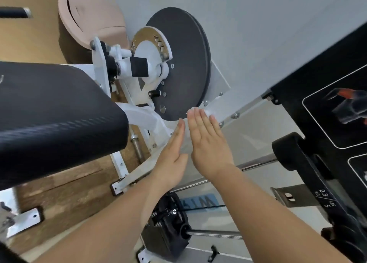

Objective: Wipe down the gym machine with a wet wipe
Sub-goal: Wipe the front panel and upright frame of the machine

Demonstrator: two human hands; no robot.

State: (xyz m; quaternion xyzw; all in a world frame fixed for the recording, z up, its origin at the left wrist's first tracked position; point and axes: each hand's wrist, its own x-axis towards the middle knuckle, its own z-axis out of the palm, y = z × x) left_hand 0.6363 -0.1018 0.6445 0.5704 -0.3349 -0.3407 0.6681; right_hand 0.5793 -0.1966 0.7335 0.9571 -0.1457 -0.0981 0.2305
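I see my left hand (172,153) and right hand (207,143), fingers flat and extended, pressing the wipe (185,143) between them around the machine's white bar (139,173) below the black disc (184,64).

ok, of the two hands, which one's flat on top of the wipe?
The right hand, palm down, fingers spread flat over the wet wipe on the white frame. The left hand stands on edge beside it.

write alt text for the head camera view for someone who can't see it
Two bare hands, left hand and right hand, press flat on either side of a white frame bar of a gym machine, a thin wet wipe between them. Above sit a dark round disc and a black padded seat.
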